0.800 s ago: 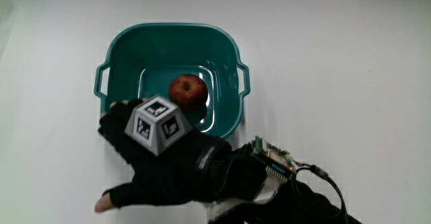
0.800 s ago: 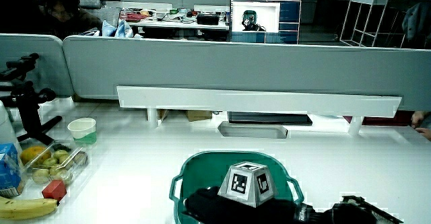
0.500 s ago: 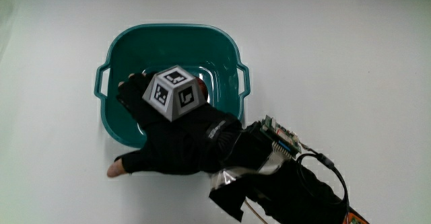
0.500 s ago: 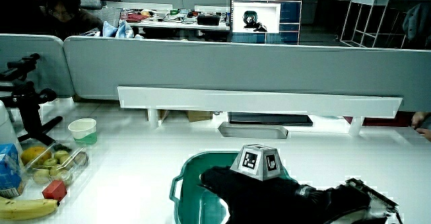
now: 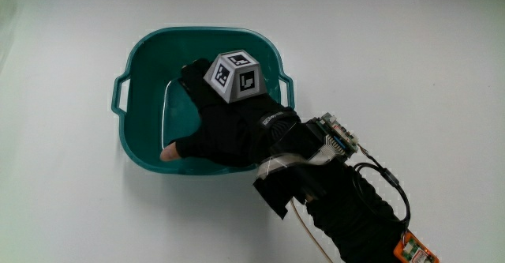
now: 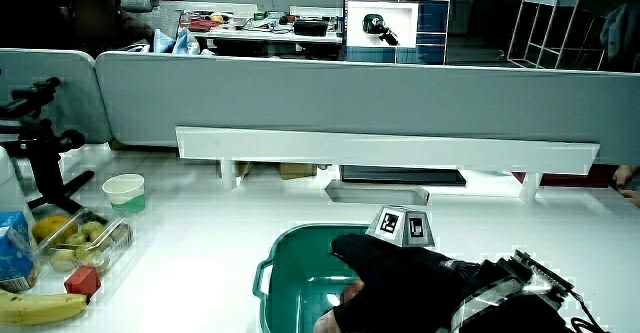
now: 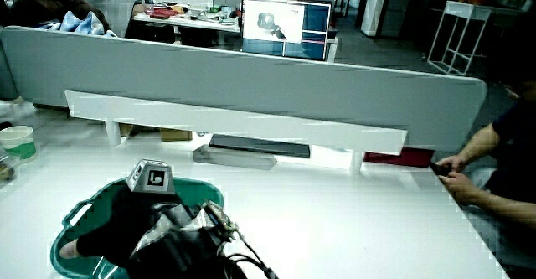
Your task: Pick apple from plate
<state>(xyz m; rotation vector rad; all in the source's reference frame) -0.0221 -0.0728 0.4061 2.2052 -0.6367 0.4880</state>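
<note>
The hand point(image 5: 225, 125) reaches palm-down, forearm point(image 5: 347, 208) angled toward the person.

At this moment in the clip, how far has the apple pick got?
Done: the hand is down inside the teal basin, with its patterned cube over the middle. In hand: the glove covers the spot where an apple would sit, so no apple shows in any view, and I cannot tell whether it is gripped. Left: confirm the hold, then lift the apple out of the basin.
</note>
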